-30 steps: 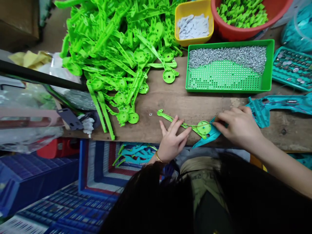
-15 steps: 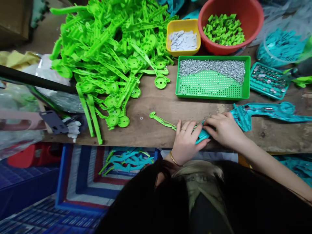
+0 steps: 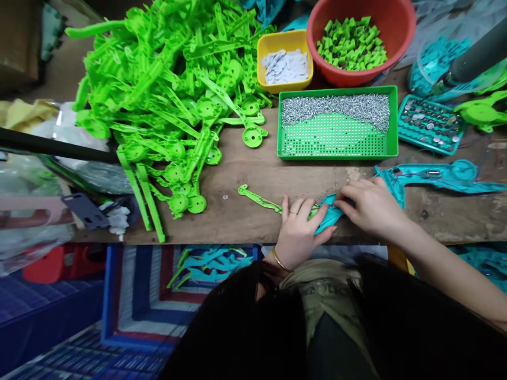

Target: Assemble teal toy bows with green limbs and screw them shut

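A teal plastic shell (image 3: 329, 217) lies near the front edge of the wooden table, joined to or lying against a slim lime-green plastic piece (image 3: 259, 200) that extends out to the left. My left hand (image 3: 298, 232) grips both, fingers over the top and thumb along the near side of the shell. At the shell's right end, my right hand (image 3: 366, 207) has thumb and fingertips pinched together; whatever is between them is too small or hidden to name. Just beyond it lies another teal shell (image 3: 443, 174), with thin wires and a small metal part inside.
A green tray (image 3: 336, 150) of small screws stands behind my hands, beside a teal tray (image 3: 431, 126) of round metal pieces. Farther back are a yellow tub (image 3: 285, 87), a red bowl (image 3: 404, 31) and a lime-green parts heap (image 3: 170, 89). A dark tool (image 3: 479, 53) hangs at right.
The camera view has shifted slightly. The teal shell between my hands has turned, showing more of its upper side. Both hands stay at it, the right still pinching at its end.
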The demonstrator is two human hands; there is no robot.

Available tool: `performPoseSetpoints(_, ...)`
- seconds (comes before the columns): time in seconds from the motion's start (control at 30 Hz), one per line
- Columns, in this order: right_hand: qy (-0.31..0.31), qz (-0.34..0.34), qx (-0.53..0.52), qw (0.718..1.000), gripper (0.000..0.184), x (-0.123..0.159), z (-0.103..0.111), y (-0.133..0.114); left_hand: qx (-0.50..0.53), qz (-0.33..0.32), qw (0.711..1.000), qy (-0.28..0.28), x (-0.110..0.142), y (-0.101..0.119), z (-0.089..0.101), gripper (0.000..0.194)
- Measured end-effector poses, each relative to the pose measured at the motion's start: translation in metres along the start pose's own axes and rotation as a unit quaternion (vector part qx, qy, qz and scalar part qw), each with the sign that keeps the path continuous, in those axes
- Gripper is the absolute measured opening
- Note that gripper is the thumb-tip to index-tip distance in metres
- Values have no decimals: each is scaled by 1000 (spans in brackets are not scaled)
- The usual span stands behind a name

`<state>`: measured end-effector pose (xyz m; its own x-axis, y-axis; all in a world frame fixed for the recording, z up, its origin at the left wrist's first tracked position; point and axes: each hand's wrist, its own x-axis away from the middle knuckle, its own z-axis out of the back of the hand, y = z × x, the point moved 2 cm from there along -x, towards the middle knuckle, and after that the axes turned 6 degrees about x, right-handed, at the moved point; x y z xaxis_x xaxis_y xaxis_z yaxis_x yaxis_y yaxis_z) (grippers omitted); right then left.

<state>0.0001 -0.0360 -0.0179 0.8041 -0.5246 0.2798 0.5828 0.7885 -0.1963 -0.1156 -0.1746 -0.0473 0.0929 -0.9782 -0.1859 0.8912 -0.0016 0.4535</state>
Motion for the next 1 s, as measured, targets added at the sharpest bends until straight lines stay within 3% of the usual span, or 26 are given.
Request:
performPoseSetpoints(0.27, -1, 1, 45, 999, 23, -4, 1, -3, -11, -9, 1000, -14, -1, 0, 2, 44)
performPoseSetpoints(0.57, 29, -31, 38, 998, 18, 4, -6, 1, -22, -16, 999, -23, 0, 1, 0, 44)
performPoseSetpoints(0.83, 29, -19, 75, 997, 24, 4, 0, -5, -19, -38, 999, -3, 2, -1, -1, 40)
performPoseSetpoints(1.0, 33, -6, 61, 998, 22, 7, 1, -2, -16, -29, 999, -28, 0, 0, -2, 46)
